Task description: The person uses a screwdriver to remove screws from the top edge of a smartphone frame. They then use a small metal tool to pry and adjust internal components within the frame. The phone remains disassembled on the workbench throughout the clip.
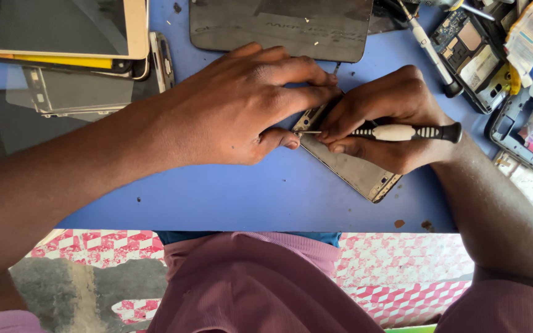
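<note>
My left hand pins the phone frame; right hand pinches a screwdriver, tip at a screw beside my left thumb; unscrewing looks unfinished.

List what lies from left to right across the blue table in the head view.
Stack of phone screens → left hand → phone frame being worked on → right hand holding a screwdriver → opened phone with circuit board → phone casings.
</note>
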A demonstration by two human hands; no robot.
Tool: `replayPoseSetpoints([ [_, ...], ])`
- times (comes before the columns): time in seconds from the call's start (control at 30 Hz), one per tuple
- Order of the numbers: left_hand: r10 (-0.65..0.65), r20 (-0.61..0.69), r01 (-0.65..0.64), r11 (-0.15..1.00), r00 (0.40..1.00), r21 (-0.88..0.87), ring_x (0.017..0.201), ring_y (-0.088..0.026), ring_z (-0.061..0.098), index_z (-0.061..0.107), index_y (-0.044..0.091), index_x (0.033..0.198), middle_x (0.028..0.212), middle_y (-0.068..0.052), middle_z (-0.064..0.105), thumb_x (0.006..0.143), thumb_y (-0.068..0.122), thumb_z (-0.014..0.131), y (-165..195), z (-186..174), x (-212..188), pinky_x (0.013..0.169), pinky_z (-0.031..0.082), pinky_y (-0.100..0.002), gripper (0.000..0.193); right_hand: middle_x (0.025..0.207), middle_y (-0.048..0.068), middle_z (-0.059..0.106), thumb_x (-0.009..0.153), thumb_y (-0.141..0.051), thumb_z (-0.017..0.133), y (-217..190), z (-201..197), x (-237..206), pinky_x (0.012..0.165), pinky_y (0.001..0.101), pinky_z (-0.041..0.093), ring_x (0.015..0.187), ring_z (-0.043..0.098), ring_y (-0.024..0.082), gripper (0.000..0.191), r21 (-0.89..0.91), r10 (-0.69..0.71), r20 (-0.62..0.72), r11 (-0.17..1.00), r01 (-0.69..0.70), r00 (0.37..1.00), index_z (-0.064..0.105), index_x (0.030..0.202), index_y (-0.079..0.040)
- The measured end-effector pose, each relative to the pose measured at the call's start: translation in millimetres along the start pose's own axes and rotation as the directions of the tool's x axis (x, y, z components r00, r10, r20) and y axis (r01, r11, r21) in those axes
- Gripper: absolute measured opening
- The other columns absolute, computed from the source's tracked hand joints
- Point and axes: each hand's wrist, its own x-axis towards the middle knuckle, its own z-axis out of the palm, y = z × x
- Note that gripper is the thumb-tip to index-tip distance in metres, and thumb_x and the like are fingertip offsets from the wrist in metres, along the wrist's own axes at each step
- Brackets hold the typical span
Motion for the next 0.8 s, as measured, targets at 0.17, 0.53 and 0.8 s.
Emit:
replayPoseSetpoints([
  [0.17, -0.004, 0.017, 0.004, 1.0, 1.0, -0.008, 0.117, -0.028, 0.059, 0.066, 0.008, 0.133, 0.132, -0.008, 0.062, 0.083, 0.025, 0.083, -0.2, -0.7, 0.3, 0.098, 0.044, -0.046, 0.055, 0.098, 0.01, 0.078, 0.083, -0.003, 0.085, -1.3, 1.2, -1.2, 0.082, 0.029, 0.065, 0.092, 0.08, 0.02, 0.015, -0.028, 0.017, -0.036, 0.999, -0.018, 0.999, 0.073, 0.092, -0.005],
  [0.53, -0.001, 0.004, 0.001, 1.0, 1.0, -0.004, 0.119, -0.029, 0.059, 0.065, 0.007, 0.134, 0.134, -0.009, 0.062, 0.082, 0.024, 0.084, 0.5, -1.0, 0.9, 0.101, 0.044, -0.046, 0.058, 0.095, 0.01, 0.078, 0.08, -0.003, 0.085, 0.6, -2.0, 1.1, 0.081, 0.0294, 0.064, 0.091, 0.08, 0.021, 0.016, 0.015, -0.015, 0.026, 1.0, 0.015, 1.0, 0.072, 0.09, -0.006],
  [0.8, -0.008, 0.014, 0.008, 1.0, 1.0, 0.003, 0.117, -0.028, 0.06, 0.066, 0.007, 0.133, 0.134, -0.009, 0.062, 0.081, 0.024, 0.083, 0.2, -0.2, 1.4, 0.099, 0.044, -0.046, 0.056, 0.097, 0.01, 0.078, 0.083, -0.003, 0.085, 0.2, 1.0, -3.4, 0.08, 0.0289, 0.064, 0.091, 0.08, 0.02, 0.015, -0.01, 0.023, -0.029, 1.0, -0.023, 0.999, 0.072, 0.091, -0.005],
])
